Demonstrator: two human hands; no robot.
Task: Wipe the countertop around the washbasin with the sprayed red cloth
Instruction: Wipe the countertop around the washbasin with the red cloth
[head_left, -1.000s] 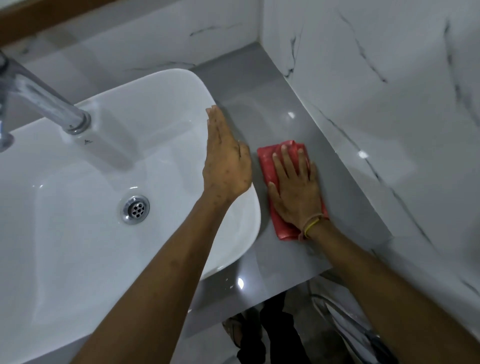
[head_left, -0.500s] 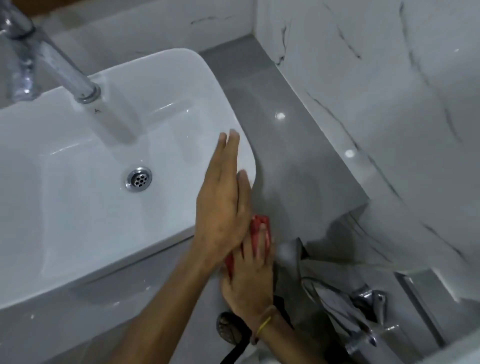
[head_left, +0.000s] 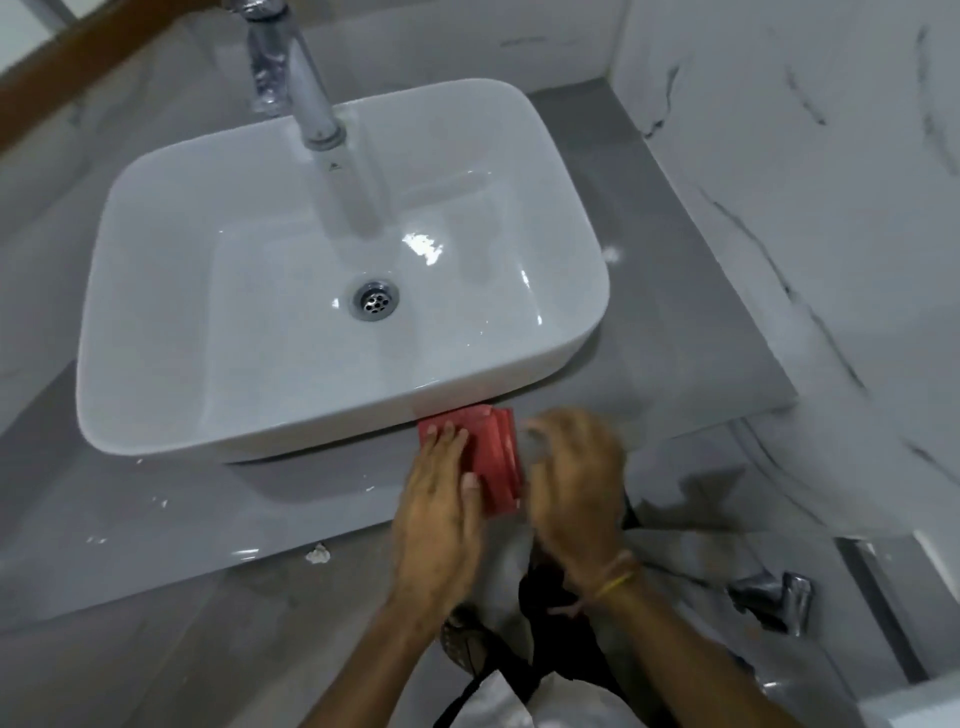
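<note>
1. Two hands are seen at the near edge of the grey bench (head_left: 675, 332).
2. Red cloth (head_left: 493, 457), folded, lies flat just near the washbasin (head_left: 156, 415).
3. Left hand (head_left: 439, 499) is pressed on it, fingers extended.
4. Right hand (head_left: 576, 483) is blurred; fingers' state cannot be told.

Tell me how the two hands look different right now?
The left hand lies flat with its fingers on the red cloth; the right hand sits beside the cloth, fingers curled. The left hand looks sharp, while the right hand is blurred. The right wrist wears a yellow band; the left wrist is bare. Both are at the front of the grey countertop, near the washbasin.
</note>
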